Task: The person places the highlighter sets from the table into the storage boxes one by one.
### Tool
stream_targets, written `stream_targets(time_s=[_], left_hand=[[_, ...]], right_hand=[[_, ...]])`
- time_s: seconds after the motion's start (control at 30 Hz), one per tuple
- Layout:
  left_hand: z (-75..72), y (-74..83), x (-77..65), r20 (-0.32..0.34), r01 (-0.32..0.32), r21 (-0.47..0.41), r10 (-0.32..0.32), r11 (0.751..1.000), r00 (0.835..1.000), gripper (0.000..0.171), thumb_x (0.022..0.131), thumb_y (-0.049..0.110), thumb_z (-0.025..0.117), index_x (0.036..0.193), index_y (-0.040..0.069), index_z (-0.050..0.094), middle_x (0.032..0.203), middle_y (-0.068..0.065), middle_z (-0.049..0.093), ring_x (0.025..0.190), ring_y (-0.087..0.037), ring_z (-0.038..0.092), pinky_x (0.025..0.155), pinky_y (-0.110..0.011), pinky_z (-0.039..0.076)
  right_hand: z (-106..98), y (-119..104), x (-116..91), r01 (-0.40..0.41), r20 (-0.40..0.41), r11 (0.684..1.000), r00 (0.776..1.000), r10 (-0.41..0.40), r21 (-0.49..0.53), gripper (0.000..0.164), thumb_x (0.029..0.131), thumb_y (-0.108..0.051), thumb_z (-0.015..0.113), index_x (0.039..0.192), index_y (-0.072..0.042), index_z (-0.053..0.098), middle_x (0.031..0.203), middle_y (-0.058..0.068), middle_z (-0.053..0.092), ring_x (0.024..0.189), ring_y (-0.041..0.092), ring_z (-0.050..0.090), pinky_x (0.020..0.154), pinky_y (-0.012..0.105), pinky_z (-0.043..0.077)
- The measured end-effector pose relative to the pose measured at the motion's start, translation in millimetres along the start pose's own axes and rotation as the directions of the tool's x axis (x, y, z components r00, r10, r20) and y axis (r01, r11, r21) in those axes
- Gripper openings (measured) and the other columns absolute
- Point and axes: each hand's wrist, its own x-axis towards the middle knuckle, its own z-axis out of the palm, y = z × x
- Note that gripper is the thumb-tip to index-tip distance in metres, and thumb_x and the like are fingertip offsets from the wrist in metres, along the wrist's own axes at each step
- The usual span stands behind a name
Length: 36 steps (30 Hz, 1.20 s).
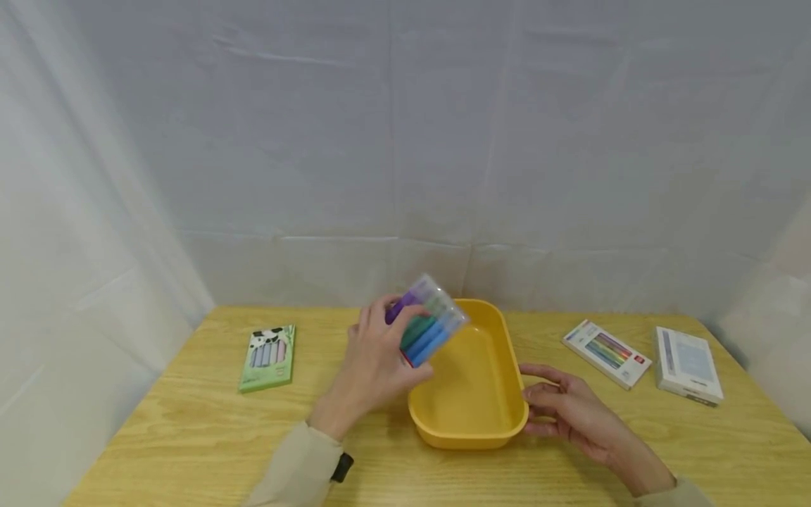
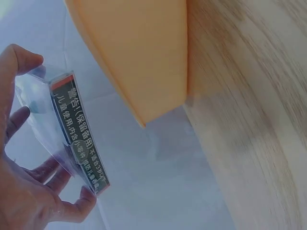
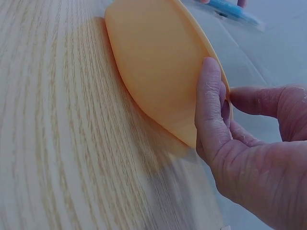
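Note:
My left hand (image 1: 370, 366) grips a clear plastic case of markers (image 1: 427, 331), with purple, green and blue ones showing. It holds the case tilted above the left side of a yellow plastic basin (image 1: 472, 438). In the left wrist view, a dark edge with white print faces the camera on the marker case (image 2: 79, 134), fingers and thumb around its ends. My right hand (image 1: 576, 415) is at the basin's right rim. From the right wrist, the thumb and fingers of that hand (image 3: 249, 153) pinch the rim of the basin (image 3: 153, 57). The basin's inside looks bare.
A green panda-print box of pens (image 1: 269, 359) lies at the left of the wooden table (image 1: 190, 436). To the right are a white box of coloured pens (image 1: 607, 353) and a white-and-blue box (image 1: 689, 365). A pale sheet (image 1: 405, 155) hangs behind the table.

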Motion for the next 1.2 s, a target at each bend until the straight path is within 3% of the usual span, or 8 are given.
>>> stream_targets(time_s=[0.3, 0.77, 1.2], left_hand=[[4.2, 11.7, 2.6, -0.047, -0.124, -0.014, 0.123, 0.992, 0.991, 0.066, 0.068, 0.036, 0.082, 0.130, 0.029, 0.058, 0.141, -0.018, 0.050, 0.117, -0.036, 0.053, 0.086, -0.050, 0.048], [11.1, 23.1, 5.4, 0.002, -0.222, -0.022, 0.222, 0.975, 0.975, 0.068, 0.067, 0.038, 0.084, 0.130, 0.030, 0.058, 0.143, -0.015, 0.050, 0.124, -0.032, 0.051, 0.087, -0.045, 0.047], [16.9, 33.2, 7.2, 0.154, -0.222, -0.036, 0.225, 0.974, 0.962, 0.069, 0.071, 0.044, 0.081, 0.134, 0.031, 0.056, 0.144, -0.013, 0.048, 0.128, -0.034, 0.049, 0.088, -0.045, 0.044]], right_hand=[[-0.5, 0.3, 0.1, 0.001, -0.007, 1.000, 1.000, -0.001, -0.015, 0.071, 0.103, -0.018, 0.060, 0.158, 0.001, 0.019, 0.108, 0.003, 0.071, 0.095, 0.017, 0.072, 0.085, 0.035, 0.063], [-2.2, 2.3, -0.8, 0.018, 0.022, 1.000, 1.000, -0.018, 0.011, 0.067, 0.104, -0.017, 0.057, 0.157, 0.000, 0.021, 0.107, 0.000, 0.071, 0.096, 0.018, 0.073, 0.085, 0.034, 0.063], [-2.6, 3.4, 1.3, -0.004, 0.000, 1.000, 1.000, 0.004, -0.002, 0.067, 0.104, -0.018, 0.057, 0.158, -0.002, 0.021, 0.108, 0.002, 0.069, 0.096, 0.017, 0.072, 0.085, 0.033, 0.063]])
